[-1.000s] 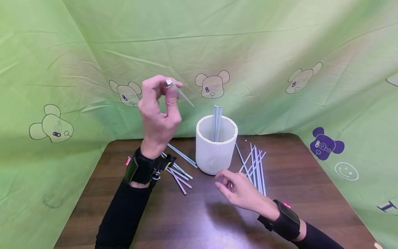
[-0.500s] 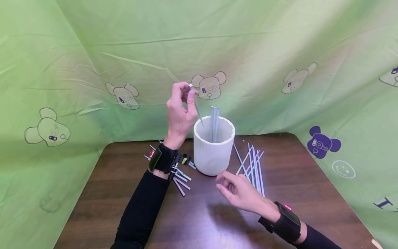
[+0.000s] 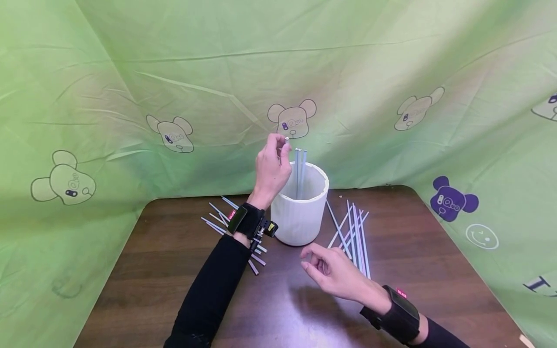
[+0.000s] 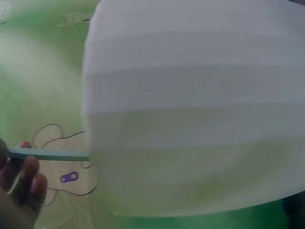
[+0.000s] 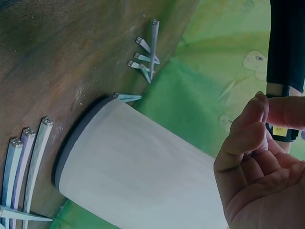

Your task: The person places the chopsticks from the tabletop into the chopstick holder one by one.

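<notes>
A pale green chopstick (image 4: 57, 155) is pinched between the thumb and fingers of my left hand (image 3: 271, 166). Its silver end points up beside the fingertips, and its lower part passes inside the white cylindrical holder (image 3: 298, 220). Several pale blue chopsticks (image 3: 301, 169) stand upright in that holder. My right hand (image 3: 332, 270) hovers over the table in front of the holder, its fingers loosely bent and holding nothing. In the right wrist view, thumb and index fingertip of the right hand (image 5: 259, 157) overlap beside the holder.
Loose chopsticks (image 3: 359, 237) in pale blue and lilac lie crossed right of the holder. More chopsticks (image 3: 215, 222) lie on the left, partly hidden under the left forearm. Behind the brown table (image 3: 143, 270) hangs a green cloth (image 3: 209, 63) with printed bear heads.
My left hand has moved right and down to the holder's rim with the chopstick, which has turned more upright and lowered inside. My right hand has stayed nearly still.
</notes>
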The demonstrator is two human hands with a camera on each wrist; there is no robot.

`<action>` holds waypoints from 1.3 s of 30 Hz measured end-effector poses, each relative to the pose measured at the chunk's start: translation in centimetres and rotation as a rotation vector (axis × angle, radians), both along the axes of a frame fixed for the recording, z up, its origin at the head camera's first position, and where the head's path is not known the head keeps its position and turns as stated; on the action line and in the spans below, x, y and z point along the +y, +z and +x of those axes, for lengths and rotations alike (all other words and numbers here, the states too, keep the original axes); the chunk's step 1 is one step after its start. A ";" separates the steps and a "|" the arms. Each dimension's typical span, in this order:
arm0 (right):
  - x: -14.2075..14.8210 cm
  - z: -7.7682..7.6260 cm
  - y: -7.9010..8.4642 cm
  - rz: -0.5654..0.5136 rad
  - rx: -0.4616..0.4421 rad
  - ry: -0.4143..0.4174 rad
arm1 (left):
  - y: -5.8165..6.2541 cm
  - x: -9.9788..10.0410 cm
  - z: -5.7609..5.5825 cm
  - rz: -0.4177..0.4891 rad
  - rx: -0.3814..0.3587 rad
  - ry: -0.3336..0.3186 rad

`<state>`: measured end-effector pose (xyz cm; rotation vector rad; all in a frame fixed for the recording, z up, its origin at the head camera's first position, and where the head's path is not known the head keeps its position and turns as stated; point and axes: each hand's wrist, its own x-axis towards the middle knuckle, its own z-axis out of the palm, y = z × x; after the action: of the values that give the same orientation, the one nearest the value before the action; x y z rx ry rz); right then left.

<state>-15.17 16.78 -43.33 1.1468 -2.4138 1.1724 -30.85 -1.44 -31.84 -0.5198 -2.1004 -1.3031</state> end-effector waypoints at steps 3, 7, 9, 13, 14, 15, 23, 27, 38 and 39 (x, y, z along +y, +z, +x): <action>0.1 0.1 -0.1 0.003 -0.013 0.001 | -0.5 0.3 -0.4 -0.033 -0.058 0.016; 0.2 0.1 -0.3 0.009 -0.017 -0.001 | -1.1 0.5 -0.7 -0.082 -0.126 0.035; 0.2 0.1 -0.3 0.010 -0.015 -0.004 | -1.4 0.6 -0.8 -0.101 -0.161 0.042; 0.3 0.2 -0.4 0.003 -0.036 -0.012 | -1.7 0.7 -0.9 -0.134 -0.255 0.034; 0.4 0.2 -0.4 0.001 -0.037 -0.014 | -1.8 0.7 -0.9 -0.142 -0.275 0.031; 0.4 0.2 -0.4 -0.002 -0.042 -0.015 | -1.9 0.8 -1.0 -0.149 -0.294 0.027; 0.5 0.2 -0.5 -0.016 -0.045 -0.025 | -2.2 1.2 -1.6 -0.228 -0.299 0.038; 0.5 0.3 -0.5 -0.025 -0.050 -0.017 | -2.3 1.3 -1.8 -0.237 -0.314 0.073; 0.5 0.3 -0.4 -0.044 -0.061 -0.015 | -2.3 1.5 -2.0 -0.389 -0.284 0.188; 0.5 0.3 -0.4 -0.047 -0.057 -0.015 | -2.3 1.5 -1.9 -0.395 -0.285 0.192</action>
<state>-14.88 17.27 -43.75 1.0946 -2.4181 1.2664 -32.75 0.05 -34.12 -0.2926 -2.5940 -0.8967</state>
